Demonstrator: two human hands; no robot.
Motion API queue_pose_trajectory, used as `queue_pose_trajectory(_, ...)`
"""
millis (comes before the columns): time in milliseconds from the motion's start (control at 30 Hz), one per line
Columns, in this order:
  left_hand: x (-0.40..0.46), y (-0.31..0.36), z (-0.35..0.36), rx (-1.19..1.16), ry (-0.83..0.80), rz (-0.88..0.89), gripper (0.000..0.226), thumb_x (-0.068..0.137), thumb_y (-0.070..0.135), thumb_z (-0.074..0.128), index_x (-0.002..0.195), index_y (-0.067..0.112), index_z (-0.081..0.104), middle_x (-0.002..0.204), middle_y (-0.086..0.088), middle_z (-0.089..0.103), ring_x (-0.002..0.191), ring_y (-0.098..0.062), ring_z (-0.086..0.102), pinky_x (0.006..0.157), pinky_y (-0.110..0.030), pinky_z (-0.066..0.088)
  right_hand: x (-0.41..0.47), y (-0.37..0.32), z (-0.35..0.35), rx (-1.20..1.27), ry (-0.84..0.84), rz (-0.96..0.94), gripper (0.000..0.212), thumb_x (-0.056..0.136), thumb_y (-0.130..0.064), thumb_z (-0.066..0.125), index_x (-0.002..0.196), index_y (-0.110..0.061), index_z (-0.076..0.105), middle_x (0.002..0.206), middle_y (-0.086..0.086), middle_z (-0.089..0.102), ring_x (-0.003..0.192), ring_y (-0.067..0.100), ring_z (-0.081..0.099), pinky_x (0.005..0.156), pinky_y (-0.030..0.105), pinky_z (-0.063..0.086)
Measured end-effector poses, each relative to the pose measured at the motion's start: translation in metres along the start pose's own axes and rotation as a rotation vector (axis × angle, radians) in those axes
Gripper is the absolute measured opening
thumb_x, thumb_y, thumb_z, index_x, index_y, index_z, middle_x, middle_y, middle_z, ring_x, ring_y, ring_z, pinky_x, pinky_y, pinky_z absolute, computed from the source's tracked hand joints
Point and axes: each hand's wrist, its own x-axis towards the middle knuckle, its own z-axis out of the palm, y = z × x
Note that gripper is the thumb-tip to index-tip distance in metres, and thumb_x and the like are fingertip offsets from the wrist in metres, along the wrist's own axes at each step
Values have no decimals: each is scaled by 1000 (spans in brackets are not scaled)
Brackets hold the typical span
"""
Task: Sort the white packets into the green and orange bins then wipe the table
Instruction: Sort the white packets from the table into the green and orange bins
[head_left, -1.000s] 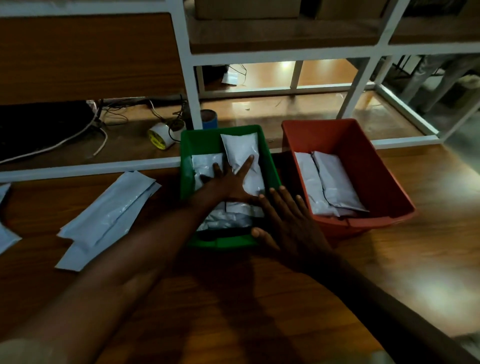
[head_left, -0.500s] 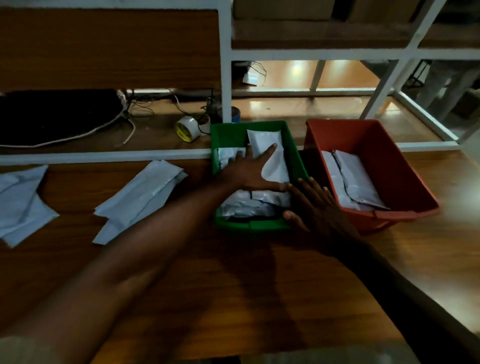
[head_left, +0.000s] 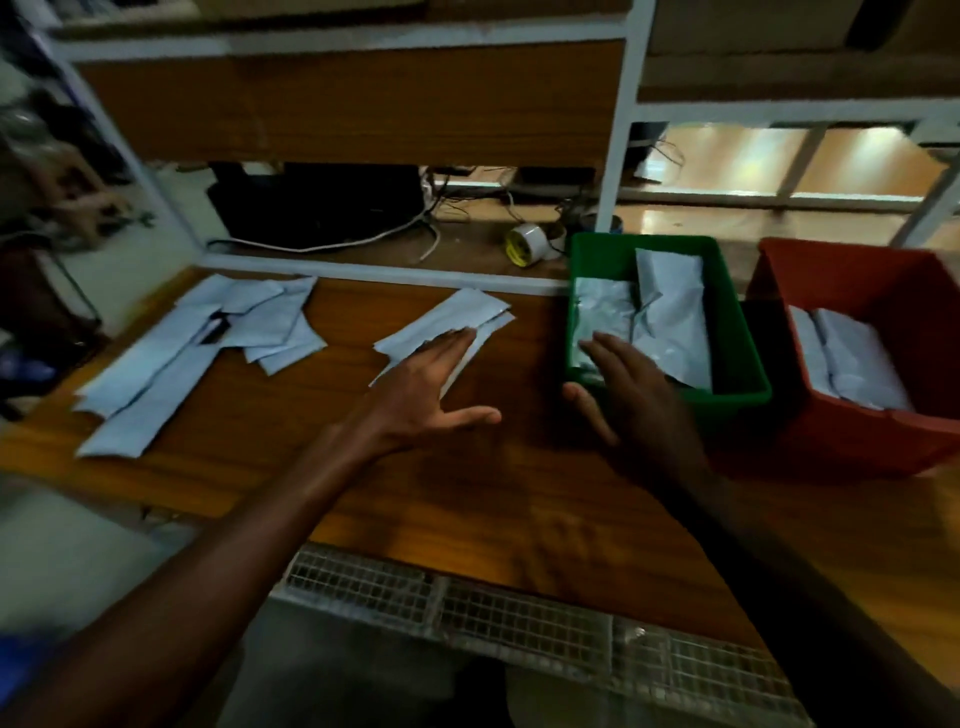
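A wooden tabletop (head_left: 467, 499) sits in dim light before a white-framed shelf unit (head_left: 621, 130), under which lie a black bag (head_left: 317, 205), loose cables and a roll of tape (head_left: 527, 244). At the tabletop's near edge runs a wire mesh panel (head_left: 519, 618). A small stack of white packets (head_left: 447, 322) lies near the middle, its long axis running diagonally from near-left to far-right. The left hand (head_left: 426, 395) lies flat and spread, its fingertips on the near end of this stack and its thumb stretched out to the right, gripping nothing. Further left, a larger scattered pile of packets (head_left: 197, 348) spreads over the tabletop, most of them slanted along the same diagonal, well apart from both hands. To the right stands the green bin (head_left: 737, 332), holding packets (head_left: 670, 317) whose long axes run roughly front to back. The right hand (head_left: 634, 384) is open with fingers loosely spread at the bin's near-left corner, fingers reaching over the rim above the packets inside and thumb outside the wall; whether it touches the bin is unclear. Just beside the green bin on the right stands the orange bin (head_left: 841, 447), holding more packets (head_left: 847, 358) laid lengthwise.
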Motion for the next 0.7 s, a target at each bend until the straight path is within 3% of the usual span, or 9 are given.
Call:
queue_pose_trajectory(133,-22,-48,-7,-46,19,-115,120,66,89,48,155,13,24,160,-6,27,147,-18,25,118,-33,24,21,-37,45,61,-68,-8,56,100,-50,47,142,-13,51,146,14,51,130,29,51,101,39,46)
queue_pose_trajectory(233,-23,-90,-9,-20,-2,-182,118,66,93,44,156,20,22,161,-4,26,147,-19,25,118,-39,28,43,-54,84,122,-129,28,54,100,-48,51,141,-14,51,143,13,52,123,31,54,93,39,48)
queue_pose_trajectory(367,3,-146,-5,8,-87,-253,99,76,85,48,155,33,19,161,7,24,146,-15,25,114,-36,30,78,-61,141,125,-222,187,60,100,-52,47,152,-23,39,157,10,38,141,30,39,110,47,39)
queue_pose_trajectory(500,49,-183,-14,-55,-112,-206,74,89,68,49,151,34,28,157,8,31,141,-18,33,107,-33,30,109,-56,198,78,-285,388,66,98,-55,52,154,-24,35,162,6,32,147,24,30,112,44,35)
queue_pose_trajectory(700,124,-227,-14,19,-380,39,64,94,62,47,151,42,27,162,9,19,151,-16,10,120,-43,12,115,-47,251,-97,-299,478,76,96,-68,40,152,-18,35,159,10,35,147,29,31,117,48,33)
